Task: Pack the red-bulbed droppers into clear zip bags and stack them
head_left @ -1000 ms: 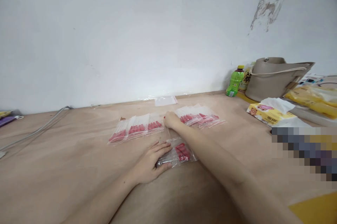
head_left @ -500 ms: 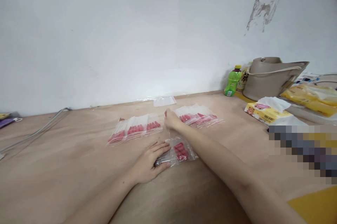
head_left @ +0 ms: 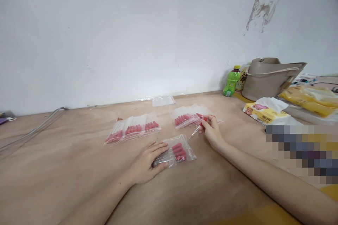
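My left hand (head_left: 148, 161) lies flat with fingers spread over the left part of a clear plastic bag (head_left: 188, 151). Several red-handled pieces (head_left: 179, 149) show inside that bag; their slim shiny ends run under my fingers. To its right, my right hand (head_left: 212, 131) pinches a slim tool with a red end and a thin shiny shaft (head_left: 195, 131), pointing down left toward the bag. Whether it is a small screwdriver or a dropper, I cannot tell. Just behind that hand spreads a row of zip bags (head_left: 182, 117) with similar red pieces.
Another row of filled zip bags (head_left: 136, 126) lies left of centre. Flat white zip bags (head_left: 163, 101) rest by the wall. At the right stand a green bottle (head_left: 232, 81), a beige bag (head_left: 264, 80) and a tissue box (head_left: 265, 112). A grey cable (head_left: 39, 130) runs along the left.
My right hand has moved right, from between the two rows of bags to the front of the right row. The slim tool now shows in it. My left hand stays on the bag.
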The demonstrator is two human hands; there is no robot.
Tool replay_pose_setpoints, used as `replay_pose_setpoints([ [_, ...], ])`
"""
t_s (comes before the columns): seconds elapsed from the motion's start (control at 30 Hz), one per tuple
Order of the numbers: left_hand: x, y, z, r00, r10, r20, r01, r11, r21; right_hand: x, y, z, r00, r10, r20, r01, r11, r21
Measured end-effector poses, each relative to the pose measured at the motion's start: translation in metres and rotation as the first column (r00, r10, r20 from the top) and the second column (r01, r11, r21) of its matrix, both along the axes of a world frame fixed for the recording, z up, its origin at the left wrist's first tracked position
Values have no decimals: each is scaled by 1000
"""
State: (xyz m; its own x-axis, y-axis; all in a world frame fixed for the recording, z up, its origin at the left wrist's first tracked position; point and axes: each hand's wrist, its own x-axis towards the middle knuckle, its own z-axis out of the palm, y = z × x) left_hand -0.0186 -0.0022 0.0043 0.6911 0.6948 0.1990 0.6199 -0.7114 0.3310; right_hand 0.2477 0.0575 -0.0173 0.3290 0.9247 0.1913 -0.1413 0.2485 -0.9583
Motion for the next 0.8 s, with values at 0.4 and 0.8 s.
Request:
replay_pose_setpoints([
  [0.4,0,-1,0,1000,28,-11,-28,999,-23,-12,-25,5,848,524,-82,-525,808,-266],
  [0.8,0,-2,0,1000,26,1,-26,1000,9,-28,-18,7,733,640,228,-553,757,-348],
])
